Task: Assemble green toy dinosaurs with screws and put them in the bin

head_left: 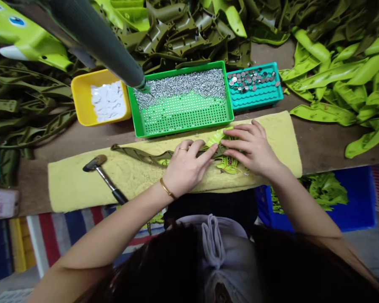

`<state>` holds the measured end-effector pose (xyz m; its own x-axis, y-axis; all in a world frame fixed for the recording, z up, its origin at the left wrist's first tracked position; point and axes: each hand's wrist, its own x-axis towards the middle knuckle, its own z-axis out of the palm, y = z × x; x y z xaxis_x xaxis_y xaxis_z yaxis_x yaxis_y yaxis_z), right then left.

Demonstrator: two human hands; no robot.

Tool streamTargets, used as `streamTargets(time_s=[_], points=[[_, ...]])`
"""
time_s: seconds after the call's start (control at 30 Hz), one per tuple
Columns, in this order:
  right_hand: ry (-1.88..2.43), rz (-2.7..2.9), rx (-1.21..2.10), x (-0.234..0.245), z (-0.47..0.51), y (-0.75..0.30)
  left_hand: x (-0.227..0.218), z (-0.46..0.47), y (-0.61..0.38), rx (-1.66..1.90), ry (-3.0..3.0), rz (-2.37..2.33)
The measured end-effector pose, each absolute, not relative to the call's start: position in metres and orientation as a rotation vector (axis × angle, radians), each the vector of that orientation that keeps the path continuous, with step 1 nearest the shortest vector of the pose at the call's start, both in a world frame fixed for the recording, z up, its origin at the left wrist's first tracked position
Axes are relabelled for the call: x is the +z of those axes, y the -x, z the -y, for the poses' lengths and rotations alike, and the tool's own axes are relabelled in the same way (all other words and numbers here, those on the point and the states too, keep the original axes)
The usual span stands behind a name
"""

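Note:
My left hand, with a ring and a gold bracelet, presses its fingers down on a long dark olive plastic part lying across a yellow foam pad. My right hand lies flat with fingers stretched over a bright green plastic piece joined to the olive part. Both hands meet at the middle of the pad. A small hammer lies on the pad to the left of my left hand.
Behind the pad stand a green tray of small screws, a yellow tub of white pieces and a teal tray of metal discs. A hanging grey tool points at the green tray. Piles of olive and green parts surround; a blue crate sits lower right.

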<state>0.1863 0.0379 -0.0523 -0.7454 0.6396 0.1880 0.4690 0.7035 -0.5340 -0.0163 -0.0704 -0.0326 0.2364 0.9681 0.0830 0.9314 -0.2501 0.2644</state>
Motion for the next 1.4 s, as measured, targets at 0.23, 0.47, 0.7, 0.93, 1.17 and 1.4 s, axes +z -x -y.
streamTargets(time_s=[0.23, 0.47, 0.7, 0.93, 1.17, 1.4], points=[[0.835, 2.623, 0.62, -0.048, -0.04, -0.189, -0.004, 0.062, 0.007, 0.023, -2.314, -1.818], [0.845, 2.687, 0.437, -0.05, -0.035, -0.185, -0.033, 0.066, 0.015, 0.273, -2.186, -1.833], [0.853, 2.55, 0.33, -0.065, -0.028, -0.188, -0.061, 0.128, 0.021, 1.253, -1.736, -2.33], [0.835, 2.466, 0.425, -0.071, -0.028, -0.191, -0.045, 0.126, 0.052, 1.6, -0.184, -1.595], [0.775, 2.431, 0.424, -0.072, -0.028, -0.191, -0.05, 0.114, 0.056, 1.732, -0.172, -1.489], [0.782, 2.433, 0.471, -0.073, -0.029, -0.188, -0.067, 0.12, 0.068, 1.645, -0.65, -2.002]])
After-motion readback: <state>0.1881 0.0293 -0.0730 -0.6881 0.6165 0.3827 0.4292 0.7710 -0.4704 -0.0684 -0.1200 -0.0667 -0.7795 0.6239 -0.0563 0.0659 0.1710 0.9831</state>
